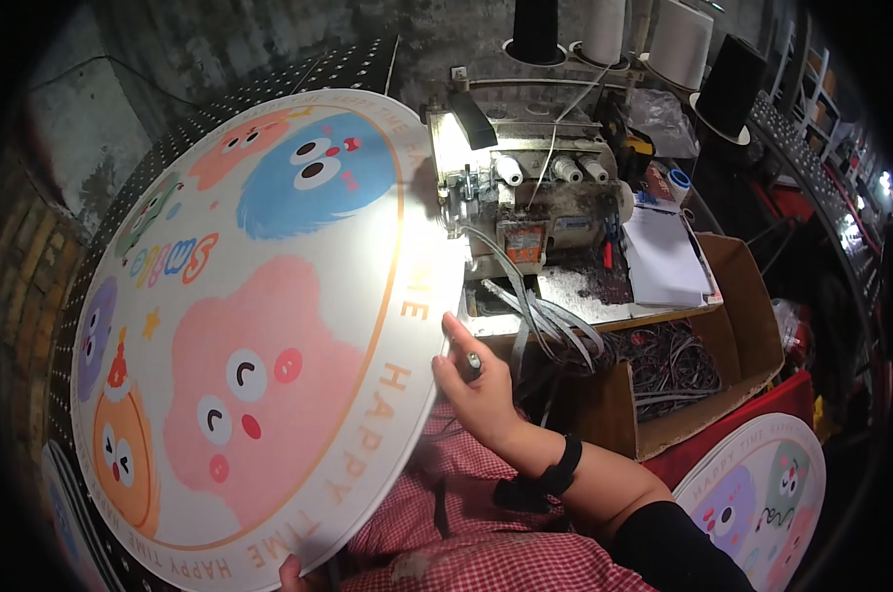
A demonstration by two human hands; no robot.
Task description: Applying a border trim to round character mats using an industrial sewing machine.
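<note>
A large round mat (362, 331), white with colourful cartoon faces and a lettered border, fills the left half of the view. Its right edge lies at the needle area of an overlock sewing machine (550, 192), under a bright lamp. My right hand (481, 395) pinches that edge just below the machine, thumb and fingers closed. A small metal tip (475, 362) shows against this hand; what it belongs to is hidden. At the bottom, my left hand (290, 574) grips the mat's near edge; only part of it shows. Grey binding strips (535, 311) hang beside the machine.
A cardboard box (752, 296) holds tangled trim (673, 365) right of the machine. White paper (663, 257) lies on the machine table. Thread cones (535, 35) stand behind. Another printed round mat (762, 503) is at lower right. A perforated dark surface (338, 74) extends behind the large mat.
</note>
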